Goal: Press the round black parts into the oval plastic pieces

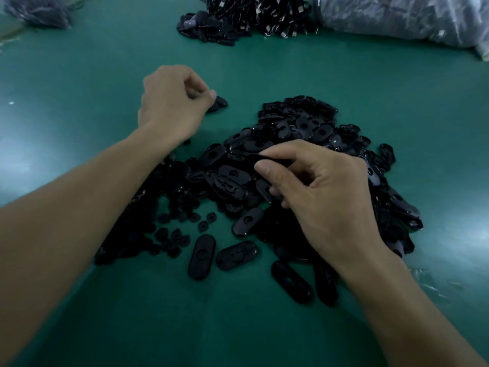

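- Oval piece (264,158) pinched edge-on between thumb and forefinger of right hand (322,197), just above the oval pile (304,128); blurred, partly hidden by fingers.
- Round parts (172,235) scattered at the pile's near-left side, some under the left forearm; dark, hard to count.
- Left hand (172,107) curled over lone oval (219,103) on table (79,75), thumb tip on it; pinching or only touching, cannot tell.
- Loose ovals (201,256) flat, near side.
- Far edge: cord heap (251,17), plastic bags (397,19), both cut off.
- Green surface shows between pile and heap.
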